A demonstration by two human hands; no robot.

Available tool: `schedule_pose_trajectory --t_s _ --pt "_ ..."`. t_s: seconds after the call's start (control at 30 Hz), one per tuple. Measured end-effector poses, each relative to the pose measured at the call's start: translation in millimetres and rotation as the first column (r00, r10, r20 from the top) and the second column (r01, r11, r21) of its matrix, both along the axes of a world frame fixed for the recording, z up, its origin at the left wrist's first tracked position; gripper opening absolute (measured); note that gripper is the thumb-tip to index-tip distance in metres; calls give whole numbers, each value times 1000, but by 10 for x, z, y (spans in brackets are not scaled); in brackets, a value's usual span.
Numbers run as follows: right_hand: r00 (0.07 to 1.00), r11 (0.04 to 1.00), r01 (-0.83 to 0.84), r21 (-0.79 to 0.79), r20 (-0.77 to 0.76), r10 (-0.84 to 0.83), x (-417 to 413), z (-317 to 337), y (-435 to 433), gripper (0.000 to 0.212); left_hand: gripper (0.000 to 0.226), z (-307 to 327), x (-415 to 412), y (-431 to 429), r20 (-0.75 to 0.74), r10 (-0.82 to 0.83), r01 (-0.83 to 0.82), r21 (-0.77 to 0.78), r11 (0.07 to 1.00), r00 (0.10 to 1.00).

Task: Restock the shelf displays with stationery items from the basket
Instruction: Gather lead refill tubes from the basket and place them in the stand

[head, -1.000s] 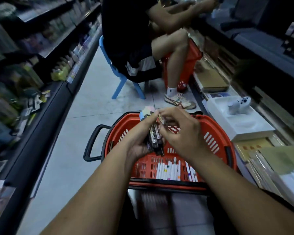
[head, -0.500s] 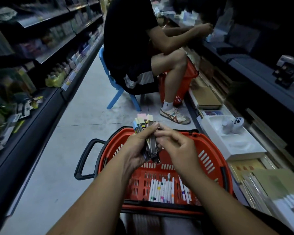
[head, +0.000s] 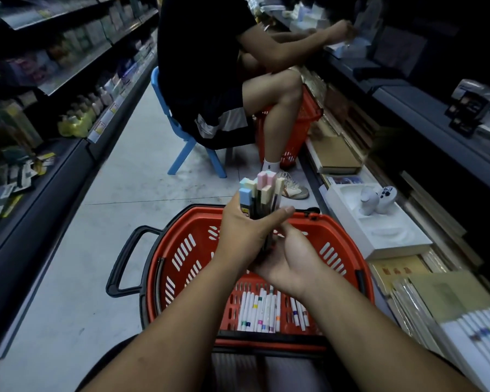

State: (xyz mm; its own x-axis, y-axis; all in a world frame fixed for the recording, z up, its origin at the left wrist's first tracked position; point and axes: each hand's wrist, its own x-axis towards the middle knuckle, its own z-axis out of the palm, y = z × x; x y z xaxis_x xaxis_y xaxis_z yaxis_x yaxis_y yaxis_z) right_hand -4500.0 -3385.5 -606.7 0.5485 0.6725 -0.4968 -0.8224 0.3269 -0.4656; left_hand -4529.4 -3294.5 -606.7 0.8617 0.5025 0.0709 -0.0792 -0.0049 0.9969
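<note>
Aisle floor, seated view. Red plastic slotted basket with black handle at 6 o'clock, between the knees.

Task item: bundle of dark-barrelled pens with square pastel caps, held above the basket's far rim and clear of it. Long axis upright, caps at 12 o'clock, lower ends at 6.

Left hand: wrapped round the bundle's middle, thumb across the near side; a firm grip. Right hand: just beneath and touching the left, its back to the camera and its fingers tucked under the lower ends, out of sight. Cannot tell whether it pinches the pens or only props them.

More stock waits on the basket floor at 6 o'clock: white markers with coloured bands, lying side by side, long axes 6 to 12.

Likely step: squaring the bundle before it goes to a display.

Key relation: the low shelf of flat books and notebooks runs along 3 o'clock, and a white moulded display tray sits at 2 o'clock. The right hand is nearer that side, yet the left has the grip, so a reach there means crossing over or handing off. The shelf of bottles at 9 to 10 o'clock looks an unlikely home for pens.

Watch: a person on a blue plastic chair fills 12 o'clock.
</note>
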Motion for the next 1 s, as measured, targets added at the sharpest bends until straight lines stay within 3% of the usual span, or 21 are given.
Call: schedule_pose_trajectory --t_s 0.13,0.4,0.53,0.67,0.8,1.0 --pt "997 997 71 19 -40 -71 93 -32 -20 44 47 -34 31 -140 22 24 -25 55 998 999" --pt "992 993 109 40 58 -111 114 -77 -33 36 56 -49 43 -274 52 58 -66 155 986 997" --pt "992 994 108 2 71 -108 180 -125 -76 43 51 -32 39 -289 63 40 -50 157 986 997" --pt "993 997 72 -9 100 -71 197 -75 -114 42 41 -24 50 -246 25 29 -31 104 994 999" --pt "993 997 40 -60 117 -33 181 -20 -156 39 32 14 13 -197 -72 -100 100 -5 995 992" --pt "996 999 5 -31 84 -3 156 -12 -137 44 26 97 -37 -176 -36 -78 74 -115 991 996"
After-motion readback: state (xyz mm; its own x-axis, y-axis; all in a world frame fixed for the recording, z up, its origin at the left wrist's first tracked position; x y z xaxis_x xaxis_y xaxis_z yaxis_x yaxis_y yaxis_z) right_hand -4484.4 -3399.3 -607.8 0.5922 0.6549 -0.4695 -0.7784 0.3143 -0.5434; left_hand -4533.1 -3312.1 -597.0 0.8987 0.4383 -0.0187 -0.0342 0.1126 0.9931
